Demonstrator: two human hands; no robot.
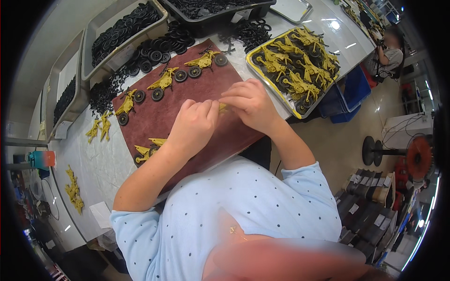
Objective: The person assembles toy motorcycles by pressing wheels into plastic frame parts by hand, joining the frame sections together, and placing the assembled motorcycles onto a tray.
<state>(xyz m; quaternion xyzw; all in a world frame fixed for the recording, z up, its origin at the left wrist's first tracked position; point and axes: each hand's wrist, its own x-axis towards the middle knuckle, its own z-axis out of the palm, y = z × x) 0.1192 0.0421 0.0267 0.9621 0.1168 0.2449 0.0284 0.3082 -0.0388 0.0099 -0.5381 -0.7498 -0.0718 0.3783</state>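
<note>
My left hand [194, 122] and my right hand [251, 104] meet above a dark red cloth [206, 84], both with fingers pinched. Between their fingertips shows a small bit of a yellow plastic part [222, 107]; the fingers hide the rest. Beyond my hands, toy motorcycles with yellow bodies and black wheels lie in a slanting row on the cloth, one toy motorcycle [164, 80] near its middle. Another yellow toy motorcycle [149, 149] lies beside my left forearm, which partly covers it.
A tray [296, 112] at right holds many yellow toy motorcycles. Grey bins [123, 56] of black wheels stand at the back left, with loose wheels [161, 49] before them. Yellow bodies [99, 127] lie left of the cloth. A blue crate [349, 96] and a person [391, 51] are farther right.
</note>
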